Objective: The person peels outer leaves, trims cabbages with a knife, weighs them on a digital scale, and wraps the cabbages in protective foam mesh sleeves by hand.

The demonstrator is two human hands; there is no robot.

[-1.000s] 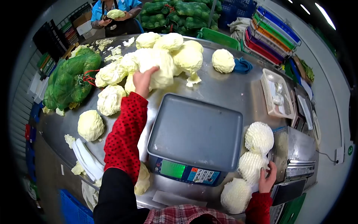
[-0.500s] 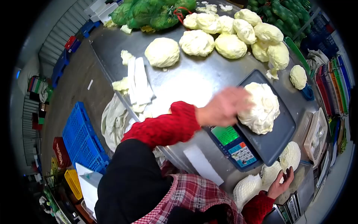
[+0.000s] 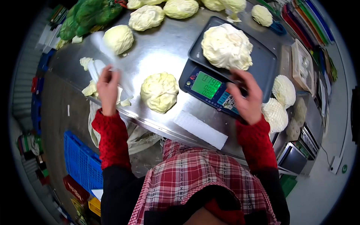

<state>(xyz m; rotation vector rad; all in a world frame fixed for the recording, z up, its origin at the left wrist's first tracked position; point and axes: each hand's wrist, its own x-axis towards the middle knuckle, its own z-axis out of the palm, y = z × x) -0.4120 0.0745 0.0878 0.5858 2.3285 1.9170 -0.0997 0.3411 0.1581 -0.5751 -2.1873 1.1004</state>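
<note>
My left hand (image 3: 108,88) is at the left, its fingers pinched on a white foam net sleeve (image 3: 100,44) that is blurred by motion. More white sleeves (image 3: 98,67) lie behind it on the steel table. My right hand (image 3: 245,92) has its fingers apart and curved, over the scale's keypad and beside the front edge of a large cabbage (image 3: 227,47). That cabbage rests on the grey tray of the scale (image 3: 262,71), whose green display (image 3: 205,84) is lit. Between my hands a second cabbage (image 3: 159,92) sits on the table.
Several bare cabbages (image 3: 147,17) line the far side. A green net sack (image 3: 92,17) is at the far left. Net-wrapped cabbages (image 3: 275,114) and a white basket (image 3: 302,67) stand right of the scale. A flat white strip (image 3: 201,129) lies near the front edge.
A cabbage has been placed on the scale. My left hand has let it go, moved left and taken a white sleeve. My right hand has moved from the wrapped cabbages to the scale.
</note>
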